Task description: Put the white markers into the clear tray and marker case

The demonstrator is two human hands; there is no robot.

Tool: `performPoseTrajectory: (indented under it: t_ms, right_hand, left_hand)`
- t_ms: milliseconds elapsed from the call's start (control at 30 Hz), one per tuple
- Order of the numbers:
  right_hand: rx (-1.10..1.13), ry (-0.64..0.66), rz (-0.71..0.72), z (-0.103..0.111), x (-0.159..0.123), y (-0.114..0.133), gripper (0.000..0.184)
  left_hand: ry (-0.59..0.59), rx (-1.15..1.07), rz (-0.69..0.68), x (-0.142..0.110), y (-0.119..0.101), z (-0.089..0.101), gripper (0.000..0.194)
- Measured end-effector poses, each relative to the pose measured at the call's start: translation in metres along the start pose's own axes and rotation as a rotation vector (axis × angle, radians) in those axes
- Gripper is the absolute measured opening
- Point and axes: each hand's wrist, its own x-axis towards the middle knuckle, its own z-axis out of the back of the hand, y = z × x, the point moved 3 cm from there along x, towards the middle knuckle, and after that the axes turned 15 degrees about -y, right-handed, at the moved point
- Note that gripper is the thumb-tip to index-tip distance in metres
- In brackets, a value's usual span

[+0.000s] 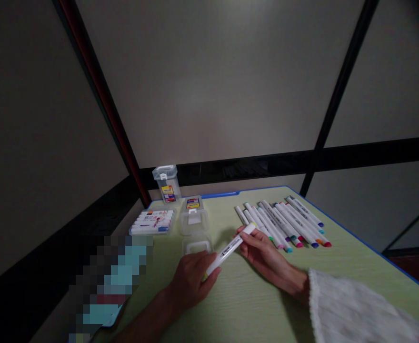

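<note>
A white marker (230, 247) is held between our two hands, above the worktop (245, 305).

We see that the marker has a smooth white barrel with dark printed lettering, and a little yellow shows at both of its ends. It lies slanted in the air: our left hand (195, 278) grips the lower end with thumb and fingers, and our right hand (266, 255) pinches the upper end. To the right we see a row of loose markers (274, 219), also white, with coloured ends in red, purple, green and blue.
</note>
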Motion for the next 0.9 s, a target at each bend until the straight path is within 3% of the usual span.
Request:
performPoseTrajectory:
  t_ms: [900]
  right_hand:
    - [0.005, -0.007, -0.001, 0.0019, 0.0000, -0.0017, 0.019]
  left_hand:
    - [0.013, 0.001, -0.003, 0.0007, -0.0010, 0.0001, 0.018]
